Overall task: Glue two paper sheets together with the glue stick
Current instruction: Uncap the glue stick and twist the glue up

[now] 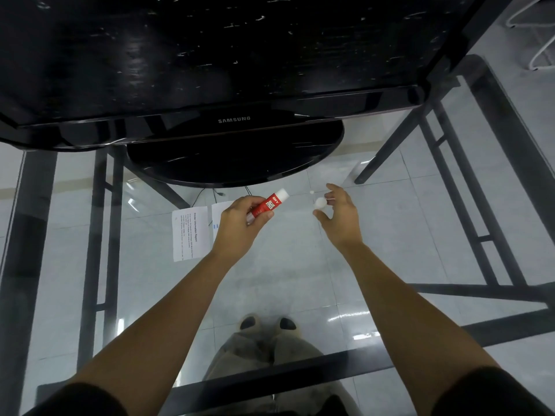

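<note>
My left hand (240,223) grips a red and white glue stick (268,203), its white end pointing up and to the right. My right hand (341,214) is to the right of it, fingers curled around a small white cap (320,202). Two white paper sheets lie side by side on the glass table: a printed sheet (190,232) on the left and a second sheet (219,216) partly hidden under my left hand.
A black monitor (210,70) with a round base (234,157) stands at the back of the glass table (285,274). The table's black frame bars run left and right. My legs and shoes show through the glass below.
</note>
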